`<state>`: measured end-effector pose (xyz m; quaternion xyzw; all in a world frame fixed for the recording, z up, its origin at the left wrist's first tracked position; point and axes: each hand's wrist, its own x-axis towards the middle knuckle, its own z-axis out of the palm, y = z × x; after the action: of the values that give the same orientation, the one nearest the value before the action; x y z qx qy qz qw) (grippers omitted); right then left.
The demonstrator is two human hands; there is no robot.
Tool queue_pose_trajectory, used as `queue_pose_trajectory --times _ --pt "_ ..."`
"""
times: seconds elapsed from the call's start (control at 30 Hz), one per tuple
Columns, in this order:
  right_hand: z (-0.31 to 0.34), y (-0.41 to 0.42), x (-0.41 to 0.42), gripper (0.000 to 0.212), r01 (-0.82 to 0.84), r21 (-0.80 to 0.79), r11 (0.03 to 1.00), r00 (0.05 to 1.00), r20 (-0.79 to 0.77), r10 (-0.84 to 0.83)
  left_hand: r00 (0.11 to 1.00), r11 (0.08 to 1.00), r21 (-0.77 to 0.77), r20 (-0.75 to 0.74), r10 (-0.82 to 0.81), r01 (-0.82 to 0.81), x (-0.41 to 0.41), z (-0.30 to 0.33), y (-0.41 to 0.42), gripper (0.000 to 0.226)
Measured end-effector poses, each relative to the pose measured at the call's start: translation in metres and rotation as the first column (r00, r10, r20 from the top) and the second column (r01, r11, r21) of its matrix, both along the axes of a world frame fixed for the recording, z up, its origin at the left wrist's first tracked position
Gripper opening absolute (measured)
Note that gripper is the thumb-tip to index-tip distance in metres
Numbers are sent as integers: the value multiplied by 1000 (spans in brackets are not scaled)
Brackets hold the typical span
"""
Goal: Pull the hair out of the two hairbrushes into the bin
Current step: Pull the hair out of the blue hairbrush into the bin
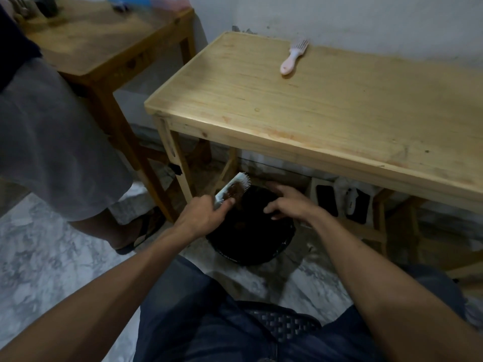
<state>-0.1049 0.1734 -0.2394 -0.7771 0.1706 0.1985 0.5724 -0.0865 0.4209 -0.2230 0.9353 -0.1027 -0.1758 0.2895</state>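
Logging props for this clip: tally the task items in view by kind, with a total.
Hairbrushes with hair in view: 1, held in the left hand, hairbrush
Pink-handled cleaning rakes: 1, on the light wooden table, rake
Black bins: 1, on the floor
Total: 3

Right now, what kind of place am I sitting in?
Most likely a plain room in a home, not a salon. A light wooden table stands against a scuffed white wall, the floor is marbled tile, and a black bin sits beneath the table's edge.
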Motion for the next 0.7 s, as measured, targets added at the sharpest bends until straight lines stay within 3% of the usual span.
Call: queue_pose_trajectory --times 0.1,0.23,0.3,0.53,0.63,0.7 --pt "2 17 0 72 -61 233 970 996 73 45 999 999 -25 32 -28 29 1 9 -12 57" --pt "3 29 0 22 -47 384 922 997 68 22 997 999 -25 72 -33 35 4 14 -11 63" --pt "2 27 2 6 60 372 926 992 78 -96 996 1000 -10 91 4 -3 6 14 -5 66" --pt "-12 4 4 11 348 277 896 918 93 -386 984 983 -12 8 181 -181 8 -1 25 68" --pt "-16 8 10 12 368 202 908 916 92 -392 976 976 -15 6 216 -216 8 -2 19 62" --pt "-19 11 11 12 296 92 951 950 77 -303 980 981 -7 35 196 -196 3 1 13 61"
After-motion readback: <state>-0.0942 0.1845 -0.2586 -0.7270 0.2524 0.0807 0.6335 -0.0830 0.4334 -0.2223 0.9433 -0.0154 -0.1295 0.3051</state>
